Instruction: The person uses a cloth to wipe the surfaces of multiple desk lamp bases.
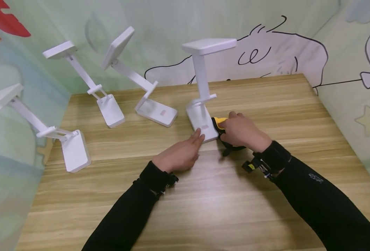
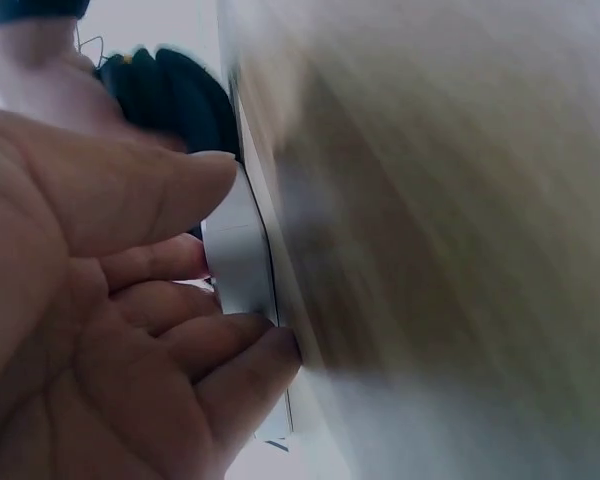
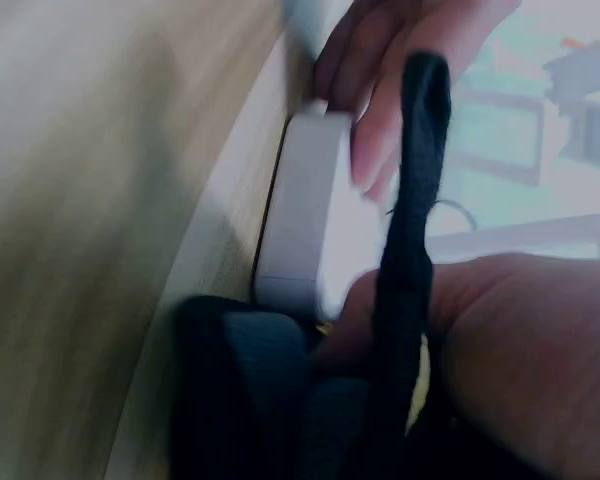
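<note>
A white desk lamp (image 1: pixel 200 118) stands right of the middle, its flat head raised on a jointed arm. The fingertips of my left hand (image 1: pixel 181 151) rest at the near left corner of its base; in the left wrist view the thumb (image 2: pixel 180 195) lies apart from the other fingers, by the base's front face. Against the base's right side, my right hand (image 1: pixel 239 130) grips a black-and-yellow tool (image 1: pixel 220 122) of unclear kind. Its black strap (image 3: pixel 410 220) loops up in the right wrist view. Part of the tool is hidden under my fingers.
Several more white lamps stand on the left: one at the near left (image 1: pixel 75 151), one behind it (image 1: pixel 111 111), and one beside the middle lamp (image 1: pixel 157 112). The wooden table (image 1: pixel 172 216) meets a printed cloth backdrop (image 1: pixel 160 35) at its far edge.
</note>
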A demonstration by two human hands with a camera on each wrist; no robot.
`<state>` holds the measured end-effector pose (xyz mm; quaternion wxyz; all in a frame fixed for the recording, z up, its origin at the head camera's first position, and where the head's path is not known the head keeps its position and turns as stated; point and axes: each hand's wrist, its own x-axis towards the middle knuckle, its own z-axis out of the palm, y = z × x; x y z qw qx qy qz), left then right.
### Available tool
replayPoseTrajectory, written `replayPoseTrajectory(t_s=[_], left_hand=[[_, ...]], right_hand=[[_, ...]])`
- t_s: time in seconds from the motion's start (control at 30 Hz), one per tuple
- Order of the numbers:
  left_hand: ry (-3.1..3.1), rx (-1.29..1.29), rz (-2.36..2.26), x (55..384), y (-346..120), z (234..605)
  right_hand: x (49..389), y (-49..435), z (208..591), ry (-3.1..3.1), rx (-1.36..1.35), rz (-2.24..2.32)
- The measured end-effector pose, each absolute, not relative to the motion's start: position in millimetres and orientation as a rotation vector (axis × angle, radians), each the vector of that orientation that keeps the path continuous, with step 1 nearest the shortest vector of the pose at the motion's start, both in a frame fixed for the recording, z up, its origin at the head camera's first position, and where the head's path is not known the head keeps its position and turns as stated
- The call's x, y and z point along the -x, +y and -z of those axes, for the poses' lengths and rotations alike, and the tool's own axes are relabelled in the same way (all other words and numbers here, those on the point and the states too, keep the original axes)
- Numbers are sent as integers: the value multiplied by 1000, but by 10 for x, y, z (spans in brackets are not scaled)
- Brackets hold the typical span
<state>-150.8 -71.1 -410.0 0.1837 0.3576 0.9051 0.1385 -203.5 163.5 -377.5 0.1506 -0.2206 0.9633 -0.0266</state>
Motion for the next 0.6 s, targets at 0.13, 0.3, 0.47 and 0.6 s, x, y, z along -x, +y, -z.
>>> replayPoseTrajectory(t_s=[0.13,0.3,0.47,0.6], left_hand=[[2533,-990,-430,1522,-718,4091],[2517,-969,-454,1551,-760,4079],[2502,-959,-446,1574,-789,4070],[2487,-973,-466,1577,-785,4079]], right_hand=[[1909,1805,3577,2655,685,94],[1988,1890,3419,2718,635,275],[2230,1723,3671,2864,597,461],[2346,1638,3910,2886,613,421]])
